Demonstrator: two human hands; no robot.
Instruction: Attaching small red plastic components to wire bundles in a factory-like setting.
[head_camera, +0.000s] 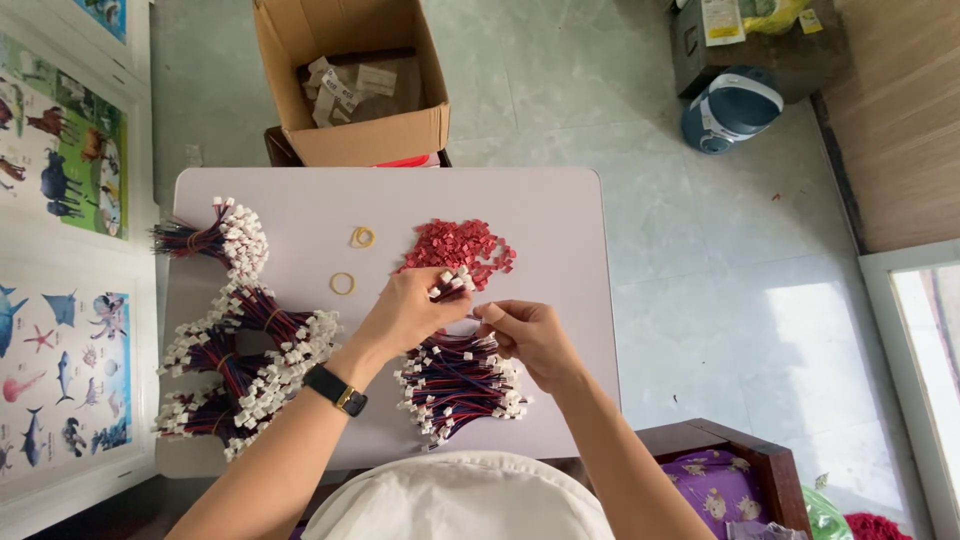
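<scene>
Left hand pinches a light, floppy wire bunch below the red pile — right hand nips one wire; grip by plugs.

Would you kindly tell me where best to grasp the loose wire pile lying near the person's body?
Probably pinch the loose wire pile at its red-and-blue middle, fingers coming from above. White connectors fan out at both ends, so the waist looks narrowest; the right hand overlaps the pile's top edge.

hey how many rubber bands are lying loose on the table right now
2. One rubber band lies near the table's far middle, left of the red connector pile; the other sits just nearer, beside the left hand. Others may be hidden.
</scene>
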